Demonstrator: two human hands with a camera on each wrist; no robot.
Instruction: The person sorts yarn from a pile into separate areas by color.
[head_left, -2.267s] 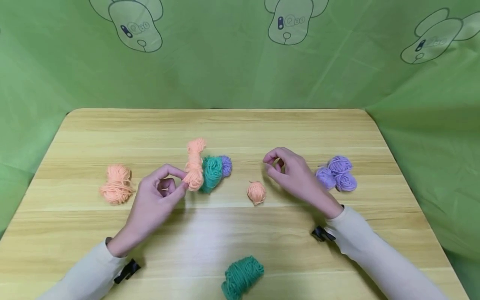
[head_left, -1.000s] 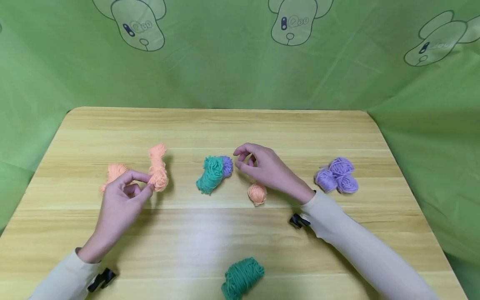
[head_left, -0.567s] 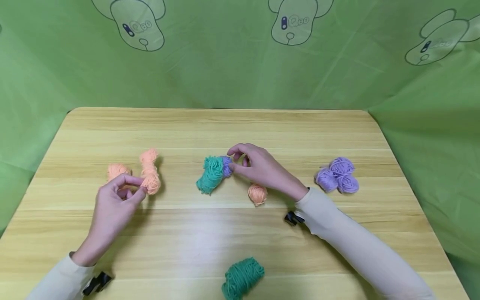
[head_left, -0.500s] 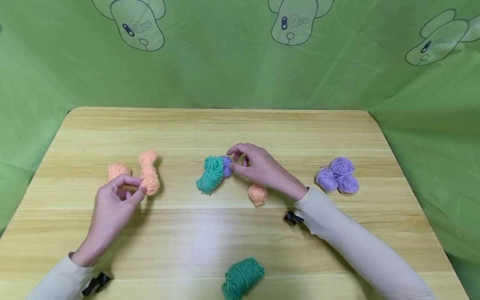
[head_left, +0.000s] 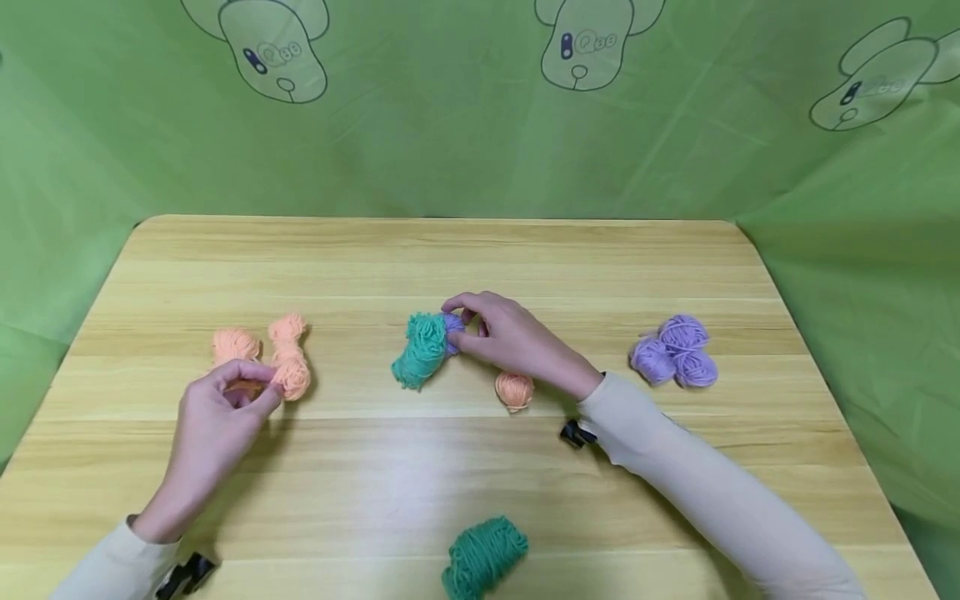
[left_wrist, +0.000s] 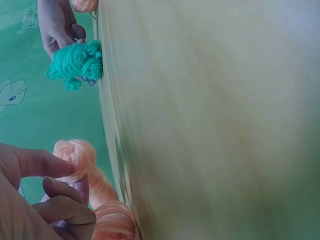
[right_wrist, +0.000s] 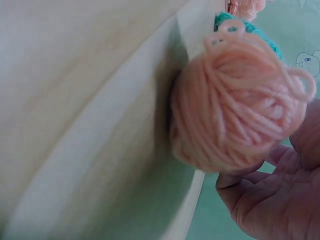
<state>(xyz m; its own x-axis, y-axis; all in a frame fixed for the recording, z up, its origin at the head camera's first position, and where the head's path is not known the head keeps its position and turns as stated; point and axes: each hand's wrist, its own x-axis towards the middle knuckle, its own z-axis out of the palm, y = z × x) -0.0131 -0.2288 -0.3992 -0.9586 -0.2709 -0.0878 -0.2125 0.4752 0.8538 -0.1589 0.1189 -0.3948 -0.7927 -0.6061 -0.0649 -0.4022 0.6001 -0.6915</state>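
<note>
Between thumb and forefinger, my left hand [head_left: 217,417] pinches one end of a long peach yarn skein [head_left: 288,354]. The skein is just beside another peach skein [head_left: 236,343], which the hand partly covers. My right hand [head_left: 513,337] has its thumb and forefinger around a small purple yarn ball [head_left: 453,332]. This ball touches a teal skein [head_left: 422,350] on its left. Under the right wrist lies a peach yarn ball [head_left: 514,392], large in the right wrist view and hiding the fingertips there. The left wrist view shows the pinched skein [left_wrist: 75,155] close up.
A cluster of purple yarn balls [head_left: 678,350] lies on the right of the wooden table [head_left: 585,517]. Near the front edge is a dark green skein [head_left: 486,554]. Green cloth [head_left: 450,150] printed with cartoon heads hangs behind and at the sides.
My left hand has carried the peach skein leftward from beside the teal one and lowered it near the other peach skein. My right hand has moved left to the small purple ball.
</note>
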